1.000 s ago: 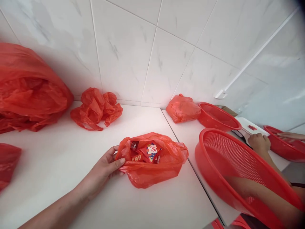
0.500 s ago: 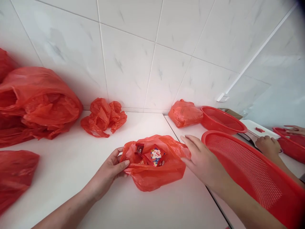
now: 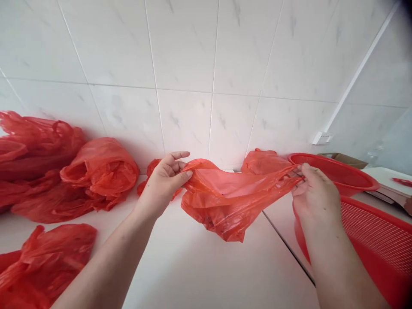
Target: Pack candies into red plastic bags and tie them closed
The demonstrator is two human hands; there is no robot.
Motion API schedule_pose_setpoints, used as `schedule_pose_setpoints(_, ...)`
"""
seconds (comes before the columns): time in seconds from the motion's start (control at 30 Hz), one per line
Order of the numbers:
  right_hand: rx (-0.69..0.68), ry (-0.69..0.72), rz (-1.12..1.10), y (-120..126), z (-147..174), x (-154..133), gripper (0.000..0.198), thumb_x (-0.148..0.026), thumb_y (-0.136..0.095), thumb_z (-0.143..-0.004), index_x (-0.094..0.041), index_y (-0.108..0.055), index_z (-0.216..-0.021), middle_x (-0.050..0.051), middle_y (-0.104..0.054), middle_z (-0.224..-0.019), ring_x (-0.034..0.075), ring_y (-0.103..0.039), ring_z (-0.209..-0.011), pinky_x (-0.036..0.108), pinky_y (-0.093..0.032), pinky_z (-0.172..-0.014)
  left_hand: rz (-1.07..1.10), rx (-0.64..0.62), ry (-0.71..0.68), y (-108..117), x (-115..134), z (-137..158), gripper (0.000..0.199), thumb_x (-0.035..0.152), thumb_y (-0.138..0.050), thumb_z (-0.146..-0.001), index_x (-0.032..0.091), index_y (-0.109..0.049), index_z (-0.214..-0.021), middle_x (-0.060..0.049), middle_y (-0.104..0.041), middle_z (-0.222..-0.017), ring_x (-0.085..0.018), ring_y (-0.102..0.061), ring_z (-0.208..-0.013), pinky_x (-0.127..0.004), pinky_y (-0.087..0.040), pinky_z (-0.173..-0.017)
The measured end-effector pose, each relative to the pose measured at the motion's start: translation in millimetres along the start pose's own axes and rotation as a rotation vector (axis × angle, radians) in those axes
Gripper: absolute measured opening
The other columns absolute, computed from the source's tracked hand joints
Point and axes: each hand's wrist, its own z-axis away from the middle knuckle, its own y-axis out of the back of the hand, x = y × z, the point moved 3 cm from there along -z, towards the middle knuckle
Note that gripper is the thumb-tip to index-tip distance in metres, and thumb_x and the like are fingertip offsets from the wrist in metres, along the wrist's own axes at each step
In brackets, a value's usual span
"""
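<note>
A thin red plastic bag is stretched between my two hands above the white table. My left hand pinches its left rim between thumb and fingers. At the other end, my right hand grips the right corner, pulled out to a point. The bag's lower part sags, with dark shapes showing faintly through the plastic; its contents are hidden from this angle. Behind my left hand, a crumpled red bag is partly covered.
Several red plastic bags are heaped at the left along the tiled wall. A filled red bag stands at the back right beside a red basket. Nearer, a red mesh basket is close to my right arm. A table seam runs diagonally.
Both hands have raised the bag and drawn its rim wide, the right hand now gripping its corner. The candy packets seen inside before are out of sight. The view has shifted left and up.
</note>
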Motion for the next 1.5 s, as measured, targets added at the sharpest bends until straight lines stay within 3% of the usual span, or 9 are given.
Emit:
schedule_pose_setpoints(0.2, -0.091, -0.180, -0.049, -11, 4, 15, 0.018, -0.021, -0.075, -0.065, -0.018, -0.062, -0.076, 0.000, -0.064, -0.082, 0.012, -0.061, -0.075, 0.021, -0.050, -0.062, -0.739, 0.307, -0.142, 5, 16, 13, 0.020, 0.030, -0.062, -0.079, 0.025, -0.067, -0.098, -0.001, -0.068, -0.087, -0.017, -0.061, -0.074, -0.027, -0.049, -0.064)
schedule_pose_setpoints(0.47, -0.248, -0.335, -0.153, -50, 17, 29, 0.020, -0.032, -0.070, -0.075, -0.023, -0.059, -0.090, 0.001, -0.066, -0.079, 0.018, -0.065, -0.076, 0.032, -0.052, -0.067, -0.373, 0.148, -0.072, -21, 27, 10, 0.024, 0.025, -0.062, -0.078, 0.022, -0.059, -0.102, 0.005, -0.052, -0.065, -0.008, -0.047, -0.049, -0.019, -0.041, -0.044)
schedule_pose_setpoints(0.67, -0.487, -0.525, -0.107, -54, 50, 44, 0.039, -0.057, -0.053, -0.085, -0.019, -0.061, -0.081, -0.009, -0.031, -0.041, 0.004, -0.020, -0.035, 0.018, -0.021, -0.036, -0.015, 0.025, -0.049, -47, 2, 0, 0.026, 0.024, -0.067, -0.079, 0.021, -0.056, -0.102, 0.002, -0.056, -0.081, -0.009, -0.058, -0.068, -0.021, -0.054, -0.061)
schedule_pose_setpoints(0.77, -0.672, -0.516, 0.101, -58, 67, 35, 0.040, -0.053, -0.055, -0.086, -0.024, -0.059, -0.112, -0.005, -0.049, -0.054, 0.008, -0.036, -0.043, 0.019, -0.026, -0.041, 0.063, 0.006, -0.113, -63, -10, 3, 0.026, 0.019, -0.067, -0.079, 0.023, -0.057, -0.103, 0.002, -0.056, -0.084, -0.010, -0.058, -0.075, -0.023, -0.054, -0.070)
schedule_pose_setpoints(0.9, -1.022, -0.504, 0.247, -69, 84, 29, 0.025, -0.043, -0.062, -0.084, -0.025, -0.064, -0.102, -0.001, -0.059, -0.073, 0.011, -0.048, -0.057, 0.024, -0.040, -0.056, -0.118, -0.108, -0.156, -80, -17, 13, 0.030, 0.018, -0.061, -0.083, 0.026, -0.056, -0.112, -0.002, -0.060, -0.091, -0.015, -0.061, -0.082, -0.028, -0.053, -0.072)
schedule_pose_setpoints(1.07, -0.876, -0.441, 0.431, -63, 70, 46, 0.040, -0.052, -0.055, -0.086, -0.019, -0.052, -0.065, -0.006, -0.036, -0.053, 0.009, -0.030, -0.049, 0.023, -0.026, -0.048, -0.609, -0.012, -0.465, -73, -17, 17, 0.029, 0.023, -0.070, -0.078, 0.027, -0.059, -0.105, -0.003, -0.059, -0.097, -0.017, -0.057, -0.086, -0.029, -0.050, -0.073)
schedule_pose_setpoints(1.23, -0.832, -0.486, 0.395, -60, 65, 45, 0.045, -0.056, -0.049, -0.088, -0.019, -0.045, -0.062, -0.005, -0.036, -0.052, 0.010, -0.033, -0.050, 0.023, -0.026, -0.048, -0.816, -0.263, -0.398, -73, -33, 11, 0.016, 0.020, -0.060, -0.085, 0.025, -0.063, -0.100, -0.004, -0.059, -0.091, -0.015, -0.056, -0.079, -0.027, -0.046, -0.067)
schedule_pose_setpoints(1.37, -0.995, -0.552, 0.260, -57, 62, 43, 0.039, -0.052, -0.041, -0.092, -0.019, -0.062, -0.092, -0.001, -0.055, -0.062, 0.010, -0.039, -0.049, 0.025, -0.031, -0.052, -0.826, -0.135, -0.326, -69, -38, 7, 0.015, 0.019, -0.051, -0.089, 0.022, -0.059, -0.078, -0.001, -0.057, -0.076, -0.014, -0.052, -0.069, -0.027, -0.040, -0.063)
schedule_pose_setpoints(1.5, -1.160, -0.491, 0.126, -55, 58, 44, 0.042, -0.049, -0.041, -0.093, -0.018, -0.069, -0.090, 0.002, -0.059, -0.072, 0.009, -0.039, -0.053, 0.028, -0.037, -0.060, -0.729, -0.028, -0.195, -64, -41, 5, 0.015, 0.021, -0.047, -0.090, 0.021, -0.053, -0.076, -0.004, -0.058, -0.104, -0.020, -0.053, -0.099, -0.030, -0.042, -0.076)
